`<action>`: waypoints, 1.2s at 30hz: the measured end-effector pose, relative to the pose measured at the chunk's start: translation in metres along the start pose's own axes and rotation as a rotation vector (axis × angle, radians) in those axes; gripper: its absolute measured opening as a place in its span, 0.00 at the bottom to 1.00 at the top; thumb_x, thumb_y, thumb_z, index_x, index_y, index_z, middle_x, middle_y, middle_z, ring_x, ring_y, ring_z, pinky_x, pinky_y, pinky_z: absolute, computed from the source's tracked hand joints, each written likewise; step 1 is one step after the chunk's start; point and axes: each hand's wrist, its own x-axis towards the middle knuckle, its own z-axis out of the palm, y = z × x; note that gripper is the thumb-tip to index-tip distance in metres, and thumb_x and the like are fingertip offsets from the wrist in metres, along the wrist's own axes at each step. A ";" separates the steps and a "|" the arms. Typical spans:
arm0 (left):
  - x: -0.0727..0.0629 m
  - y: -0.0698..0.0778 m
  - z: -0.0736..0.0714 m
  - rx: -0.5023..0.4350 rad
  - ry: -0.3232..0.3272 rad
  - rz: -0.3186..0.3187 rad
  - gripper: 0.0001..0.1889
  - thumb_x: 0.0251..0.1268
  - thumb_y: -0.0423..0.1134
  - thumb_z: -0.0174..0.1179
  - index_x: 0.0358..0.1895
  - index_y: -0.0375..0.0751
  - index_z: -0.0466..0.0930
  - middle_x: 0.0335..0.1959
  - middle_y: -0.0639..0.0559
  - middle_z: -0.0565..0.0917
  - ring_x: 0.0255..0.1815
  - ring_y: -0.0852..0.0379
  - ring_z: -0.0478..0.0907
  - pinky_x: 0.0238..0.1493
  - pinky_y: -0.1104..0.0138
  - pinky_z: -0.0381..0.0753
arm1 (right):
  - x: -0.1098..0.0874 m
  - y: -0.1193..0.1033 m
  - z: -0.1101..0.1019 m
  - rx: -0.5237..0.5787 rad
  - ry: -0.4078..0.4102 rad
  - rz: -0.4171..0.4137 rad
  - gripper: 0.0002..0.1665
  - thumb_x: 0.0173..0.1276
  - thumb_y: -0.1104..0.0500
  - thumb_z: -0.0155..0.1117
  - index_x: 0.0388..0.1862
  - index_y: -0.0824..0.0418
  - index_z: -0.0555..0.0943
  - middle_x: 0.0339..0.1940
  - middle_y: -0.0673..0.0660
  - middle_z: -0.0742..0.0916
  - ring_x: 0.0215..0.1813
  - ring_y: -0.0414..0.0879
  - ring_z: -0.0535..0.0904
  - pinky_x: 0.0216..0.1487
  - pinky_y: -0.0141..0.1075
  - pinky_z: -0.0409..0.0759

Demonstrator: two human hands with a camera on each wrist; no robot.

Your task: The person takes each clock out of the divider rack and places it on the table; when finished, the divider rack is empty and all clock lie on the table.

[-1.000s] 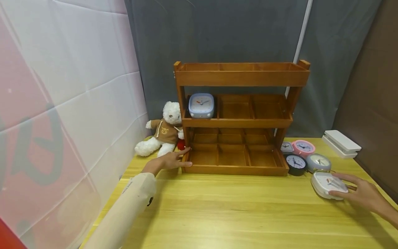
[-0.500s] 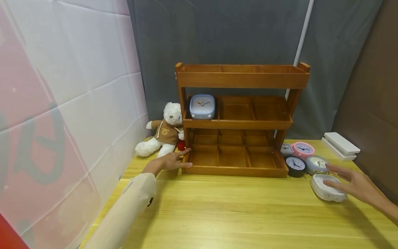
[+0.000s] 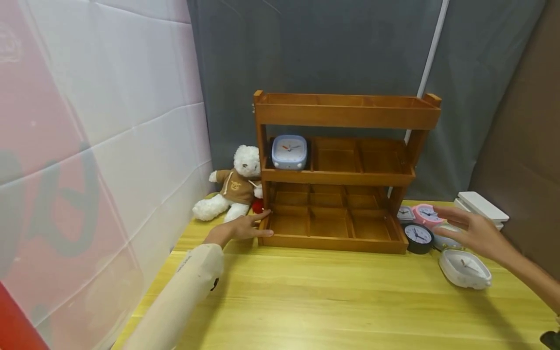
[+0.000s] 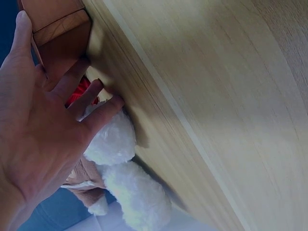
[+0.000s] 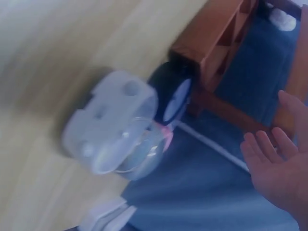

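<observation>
In the head view my left hand (image 3: 239,227) touches the lower left corner of a brown wooden tiered shelf (image 3: 345,116), its thumb on the front and its fingers fairly straight. A blue alarm clock (image 3: 289,152) sits in the left compartment of the middle tier. With fingers extended and nothing held, my right hand (image 3: 477,234) hovers over the clocks right of the shelf. Below it, a white alarm clock (image 3: 464,269) lies face up on the table. Behind are a black round clock (image 3: 418,237), a pink clock (image 3: 423,214), a small grey clock (image 3: 405,213) and a partly hidden grey round clock (image 3: 443,243).
A white teddy bear (image 3: 238,183) in a brown hoodie sits against the shelf's left side, by a pale cloth wall (image 3: 148,121). A white flat folded object (image 3: 483,206) stands at the back right. Dark curtain (image 3: 332,43) hangs behind the shelf.
My right hand has let go of the white clock and lifted up and back, over the other clocks. The white clock stays on the table. My left hand keeps its place at the shelf.
</observation>
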 end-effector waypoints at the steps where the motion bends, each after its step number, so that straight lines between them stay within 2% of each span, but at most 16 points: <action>1: 0.001 0.000 0.000 0.003 0.000 0.001 0.48 0.70 0.71 0.56 0.86 0.57 0.48 0.79 0.32 0.64 0.76 0.33 0.65 0.75 0.42 0.63 | 0.003 -0.004 0.000 -0.014 -0.001 0.010 0.31 0.61 0.64 0.80 0.63 0.68 0.83 0.58 0.37 0.85 0.55 0.15 0.73 0.50 0.14 0.74; 2: 0.001 0.000 0.001 0.004 0.000 0.002 0.48 0.70 0.71 0.56 0.86 0.57 0.48 0.78 0.32 0.64 0.76 0.33 0.65 0.75 0.41 0.63 | 0.006 -0.007 0.001 -0.029 -0.001 0.012 0.31 0.62 0.63 0.80 0.64 0.67 0.83 0.59 0.44 0.87 0.55 0.14 0.72 0.49 0.13 0.74; 3: 0.001 0.001 0.001 0.001 -0.001 0.004 0.48 0.71 0.71 0.56 0.86 0.57 0.48 0.78 0.31 0.64 0.76 0.33 0.65 0.75 0.41 0.63 | 0.009 -0.011 0.001 -0.044 -0.003 0.017 0.31 0.62 0.61 0.80 0.64 0.65 0.83 0.58 0.44 0.87 0.55 0.13 0.72 0.49 0.13 0.73; 6: 0.000 0.002 0.000 -0.008 -0.006 -0.005 0.48 0.71 0.71 0.56 0.86 0.58 0.48 0.79 0.32 0.64 0.76 0.33 0.65 0.75 0.41 0.63 | 0.019 -0.020 0.002 -0.057 -0.009 0.000 0.31 0.64 0.61 0.79 0.65 0.65 0.82 0.60 0.61 0.87 0.54 0.13 0.71 0.48 0.12 0.73; 9: 0.000 0.003 0.000 -0.020 -0.010 -0.005 0.48 0.71 0.71 0.56 0.86 0.58 0.47 0.79 0.33 0.63 0.77 0.33 0.64 0.75 0.41 0.63 | 0.030 -0.028 0.004 -0.031 -0.020 -0.032 0.31 0.64 0.64 0.78 0.66 0.66 0.81 0.61 0.64 0.86 0.54 0.14 0.73 0.48 0.13 0.74; 10: 0.000 0.002 0.000 -0.022 -0.010 -0.007 0.48 0.71 0.71 0.56 0.86 0.58 0.47 0.80 0.34 0.63 0.77 0.34 0.64 0.75 0.41 0.63 | 0.034 -0.031 0.005 -0.021 -0.026 -0.039 0.31 0.65 0.65 0.77 0.66 0.67 0.81 0.62 0.71 0.84 0.54 0.15 0.73 0.49 0.13 0.73; 15: -0.001 0.003 -0.001 -0.029 -0.006 -0.012 0.48 0.71 0.70 0.56 0.86 0.58 0.47 0.79 0.33 0.63 0.77 0.34 0.63 0.75 0.41 0.62 | 0.055 -0.049 0.010 0.038 -0.051 -0.016 0.33 0.66 0.62 0.77 0.69 0.64 0.79 0.65 0.69 0.83 0.55 0.16 0.74 0.49 0.14 0.75; 19: -0.001 0.004 -0.002 -0.032 -0.008 -0.008 0.47 0.72 0.69 0.57 0.86 0.58 0.46 0.80 0.34 0.63 0.77 0.34 0.63 0.76 0.41 0.62 | 0.070 -0.065 0.014 0.029 -0.048 -0.013 0.33 0.67 0.58 0.78 0.70 0.61 0.80 0.66 0.66 0.83 0.57 0.20 0.76 0.48 0.14 0.75; 23: 0.001 0.004 -0.002 -0.025 -0.016 0.008 0.48 0.71 0.69 0.57 0.86 0.56 0.46 0.79 0.33 0.63 0.77 0.34 0.64 0.76 0.42 0.63 | 0.087 -0.081 0.021 0.015 -0.031 -0.012 0.32 0.66 0.58 0.78 0.69 0.59 0.81 0.66 0.62 0.84 0.61 0.43 0.84 0.48 0.15 0.76; 26: 0.002 0.004 -0.002 -0.016 -0.013 0.010 0.48 0.71 0.70 0.57 0.86 0.56 0.47 0.79 0.34 0.63 0.77 0.34 0.64 0.76 0.42 0.63 | 0.101 -0.096 0.028 0.035 -0.035 -0.034 0.32 0.67 0.59 0.77 0.69 0.61 0.80 0.67 0.63 0.84 0.63 0.61 0.83 0.53 0.29 0.84; 28: 0.002 0.004 -0.002 -0.009 -0.008 0.009 0.48 0.71 0.69 0.57 0.86 0.55 0.47 0.79 0.34 0.64 0.76 0.34 0.65 0.76 0.42 0.63 | 0.112 -0.106 0.032 0.048 -0.039 -0.056 0.32 0.67 0.59 0.77 0.69 0.62 0.80 0.67 0.64 0.83 0.64 0.64 0.81 0.56 0.42 0.85; 31: 0.001 0.004 -0.003 -0.003 -0.006 0.010 0.47 0.72 0.68 0.57 0.86 0.55 0.48 0.79 0.34 0.64 0.76 0.34 0.65 0.76 0.43 0.63 | 0.129 -0.119 0.039 0.052 -0.040 -0.092 0.32 0.68 0.59 0.76 0.69 0.63 0.79 0.67 0.65 0.82 0.66 0.64 0.80 0.61 0.53 0.80; 36: 0.000 0.004 -0.003 0.000 -0.006 0.016 0.47 0.73 0.67 0.57 0.86 0.53 0.48 0.79 0.34 0.65 0.76 0.35 0.66 0.75 0.43 0.64 | 0.158 -0.133 0.055 0.081 -0.025 -0.150 0.32 0.67 0.61 0.77 0.68 0.65 0.80 0.67 0.65 0.83 0.67 0.62 0.79 0.67 0.49 0.77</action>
